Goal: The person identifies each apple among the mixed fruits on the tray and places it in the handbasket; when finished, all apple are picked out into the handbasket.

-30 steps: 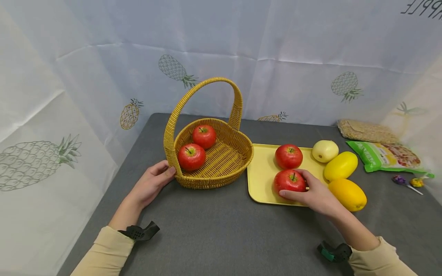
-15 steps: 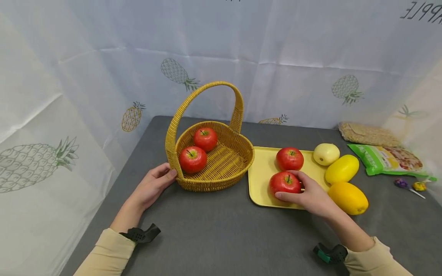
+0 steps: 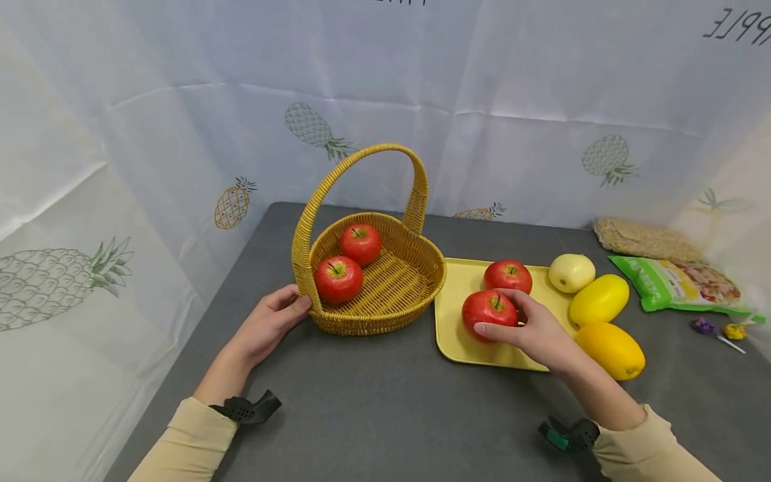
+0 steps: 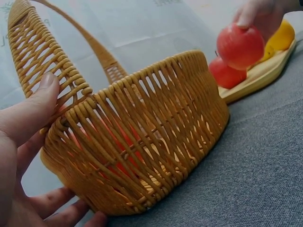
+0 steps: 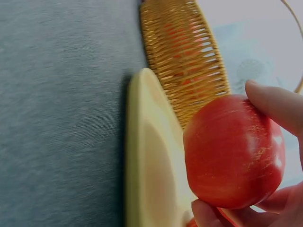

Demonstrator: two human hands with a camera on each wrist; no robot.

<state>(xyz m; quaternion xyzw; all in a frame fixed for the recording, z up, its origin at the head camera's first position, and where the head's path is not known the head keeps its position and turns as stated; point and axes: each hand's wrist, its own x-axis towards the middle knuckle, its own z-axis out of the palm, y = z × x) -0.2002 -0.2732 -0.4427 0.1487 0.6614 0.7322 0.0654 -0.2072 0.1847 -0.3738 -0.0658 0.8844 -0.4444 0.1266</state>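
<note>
My right hand (image 3: 539,335) grips a red apple (image 3: 486,313) between thumb and fingers. In the right wrist view that apple (image 5: 232,151) is held up above the yellow tray (image 5: 137,189). Another red apple (image 3: 512,276) sits on the tray behind it. At the left stands a wicker basket (image 3: 367,325) with a tall arched handle and two red apples (image 3: 338,280) inside. My left hand (image 3: 268,325) holds the basket's left side at the foot of the handle. In the left wrist view its thumb (image 4: 40,106) lies against the handle's weave, the other fingers along the basket's side.
A pale round fruit (image 3: 571,272) and two yellow oval fruits (image 3: 599,299) are at the tray's right side. Farther right lie a green food packet (image 3: 687,284), a bag of grain (image 3: 644,239) and two lollipops (image 3: 717,331). A patterned cloth (image 3: 482,80) hangs behind the grey table.
My right hand has raised the front apple from the tray and moved it slightly left. The left hand stays at the basket. The whole head view has shifted a little.
</note>
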